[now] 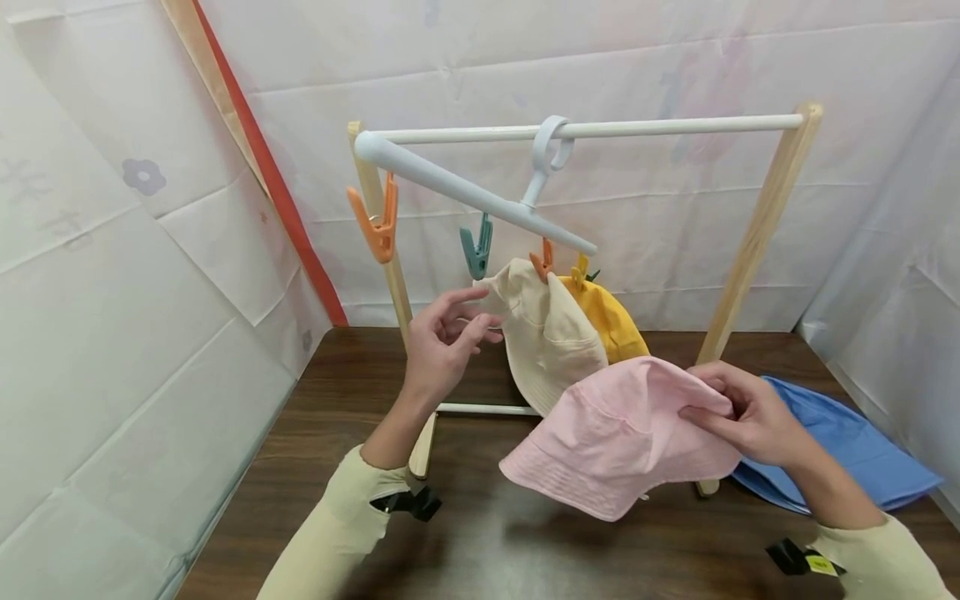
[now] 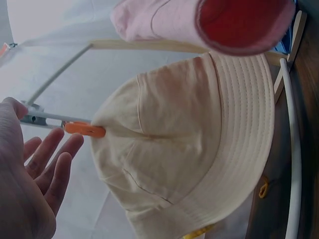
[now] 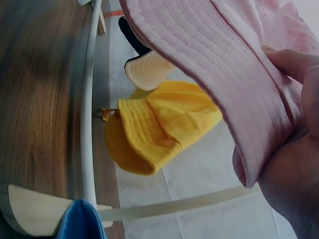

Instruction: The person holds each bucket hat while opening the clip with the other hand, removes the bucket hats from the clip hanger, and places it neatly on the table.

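Note:
A pink bucket hat (image 1: 592, 433) is pinched at its right side by my right hand (image 1: 750, 412), held in front of the rack. My left hand (image 1: 450, 337) is raised beside the cream bucket hat (image 1: 555, 333), fingers apart and holding nothing. The cream hat hangs from an orange clothespin (image 1: 543, 260) on a white hanger (image 1: 465, 190). Behind it a yellow hat (image 1: 611, 321) hangs from a yellow clothespin (image 1: 580, 271). Just above my left hand is a green clothespin (image 1: 477, 247) with nothing in it. Another orange clothespin (image 1: 377, 221) hangs at the hanger's near end, holding nothing.
The hanger hooks over the white top bar (image 1: 675, 127) of a wooden-legged rack (image 1: 757, 242). A blue hat (image 1: 832, 442) lies on the dark wooden table (image 1: 300, 500) by the right leg. White sheeting (image 1: 112, 275) surrounds the table at the back and sides.

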Motion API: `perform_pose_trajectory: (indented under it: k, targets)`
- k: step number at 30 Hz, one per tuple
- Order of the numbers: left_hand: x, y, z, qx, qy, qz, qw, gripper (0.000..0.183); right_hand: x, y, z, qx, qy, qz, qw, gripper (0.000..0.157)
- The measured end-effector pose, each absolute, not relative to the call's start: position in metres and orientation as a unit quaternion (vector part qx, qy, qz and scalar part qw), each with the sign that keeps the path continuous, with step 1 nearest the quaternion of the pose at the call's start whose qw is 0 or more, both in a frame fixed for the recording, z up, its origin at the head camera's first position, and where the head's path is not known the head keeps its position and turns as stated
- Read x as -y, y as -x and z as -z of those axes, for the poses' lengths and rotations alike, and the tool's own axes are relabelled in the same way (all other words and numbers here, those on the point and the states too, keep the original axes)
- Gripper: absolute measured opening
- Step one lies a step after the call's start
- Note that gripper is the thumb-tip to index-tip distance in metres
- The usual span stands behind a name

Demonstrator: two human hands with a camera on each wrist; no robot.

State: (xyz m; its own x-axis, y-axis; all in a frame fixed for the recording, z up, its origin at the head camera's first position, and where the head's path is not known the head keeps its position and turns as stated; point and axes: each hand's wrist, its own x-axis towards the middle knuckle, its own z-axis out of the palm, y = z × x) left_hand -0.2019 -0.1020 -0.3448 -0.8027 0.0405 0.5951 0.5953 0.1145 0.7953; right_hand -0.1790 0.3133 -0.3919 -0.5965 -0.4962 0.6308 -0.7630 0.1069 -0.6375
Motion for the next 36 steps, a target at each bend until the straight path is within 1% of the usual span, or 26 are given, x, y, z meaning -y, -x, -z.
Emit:
perform_pose_trajectory:
  k: [4,10,17,21,29,33,36]
  targets:
    - [0.108,0.200,0.349,0.720,0.213,0.622,0.219,0.035,-0.319,0.177,0.391,0.723,-0.434,-0.523,0.121,0.051]
    - [0.118,0.200,0.353,0.723,0.206,0.624,0.216,0.034,-0.331,0.177,0.395,0.719,-0.434,-0.528,0.126,0.051]
    - [0.127,0.199,0.356,0.731,0.188,0.621,0.211,0.033,-0.343,0.175,0.395,0.708,-0.436,-0.543,0.117,0.065]
    - [0.132,0.199,0.358,0.734,0.179,0.622,0.207,0.034,-0.349,0.171,0.391,0.733,-0.424,-0.519,0.121,0.069]
    - [0.139,0.196,0.366,0.742,0.162,0.618,0.201,0.034,-0.359,0.167,0.389,0.738,-0.423,-0.513,0.116,0.070]
    - [0.142,0.196,0.368,0.742,0.161,0.620,0.199,0.034,-0.363,0.166,0.392,0.734,-0.424,-0.521,0.101,0.072]
    - [0.144,0.195,0.368,0.741,0.162,0.620,0.201,0.034,-0.363,0.165,0.393,0.738,-0.418,-0.524,0.081,0.070]
